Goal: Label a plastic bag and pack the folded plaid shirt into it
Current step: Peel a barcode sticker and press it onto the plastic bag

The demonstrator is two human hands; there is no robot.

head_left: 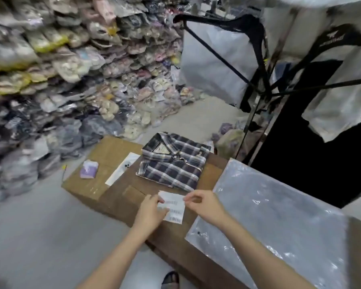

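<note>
A folded dark plaid shirt (173, 161) lies on a brown cardboard box (111, 184) in the middle of the view. Just in front of it both hands hold a white sheet of barcode labels (173, 207). My left hand (150, 213) grips the sheet's left edge. My right hand (202, 203) pinches its top right corner. A stack of clear plastic bags (275, 222) lies flat on another box to the right, below my right forearm.
A purple tissue pack (89, 168) and a white paper strip (123, 167) lie on the box's left part. Bagged clothes (71, 69) are piled high at the left and back. Garments hang from black hangers (258, 59) at the upper right. A sandalled foot (171, 280) shows below.
</note>
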